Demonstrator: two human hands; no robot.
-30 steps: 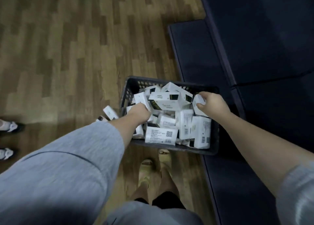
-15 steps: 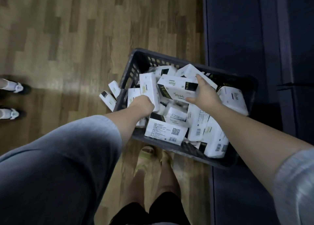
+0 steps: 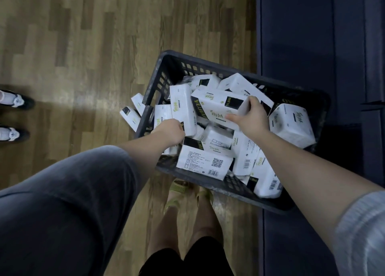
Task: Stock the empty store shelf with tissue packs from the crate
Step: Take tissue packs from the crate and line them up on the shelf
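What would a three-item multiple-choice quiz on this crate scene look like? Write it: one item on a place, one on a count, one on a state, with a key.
1. Where do the loose tissue packs outside the crate lie?
A. On the wooden floor beside the crate's left wall
B. On the dark shelf
C. On the person's sandals

2. How many packs lie outside the crate?
A. None
B. Two
C. Five

3. What is the right hand doing?
A. Hanging idle, holding nothing
B. Gripping the crate's rim
C. Gripping a tissue pack at the top of the pile

Key:
1. A, since both sit on the floor against the perforated left wall.
2. B, since only two white packs show outside it.
3. C, since its fingers and thumb wrap the end of that pack; the left hand grips another pack.
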